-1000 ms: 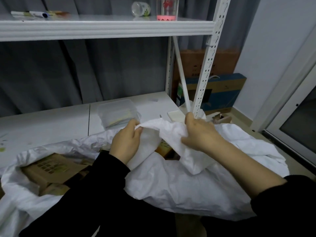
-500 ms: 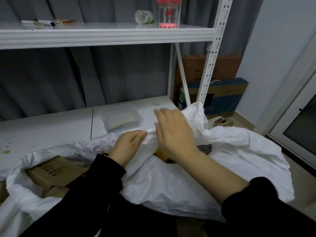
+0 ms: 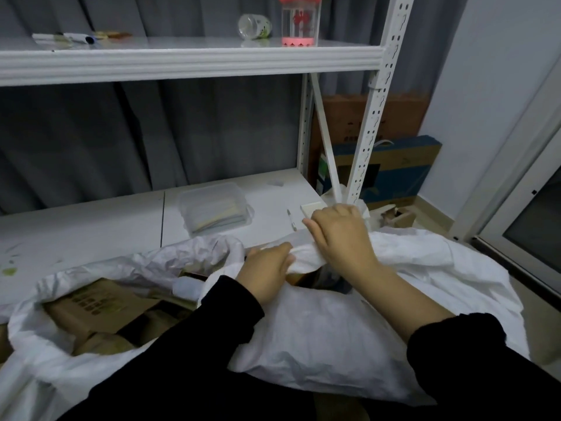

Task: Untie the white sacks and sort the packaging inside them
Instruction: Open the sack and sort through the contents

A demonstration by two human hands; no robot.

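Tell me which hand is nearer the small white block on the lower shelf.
Right. The right hand sits just beside the block; the left hand grips the sack, lower and leftward.

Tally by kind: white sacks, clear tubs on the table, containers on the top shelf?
White sacks: 2, the open sack and the held sack
Clear tub: 1
Top-shelf containers: 2, the pink bottle and the tipped jar
Total: 5

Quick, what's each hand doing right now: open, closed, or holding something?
Left hand: closed, gripping the bunched mouth of the white sack.
Right hand: closed, gripping the same bunched mouth.
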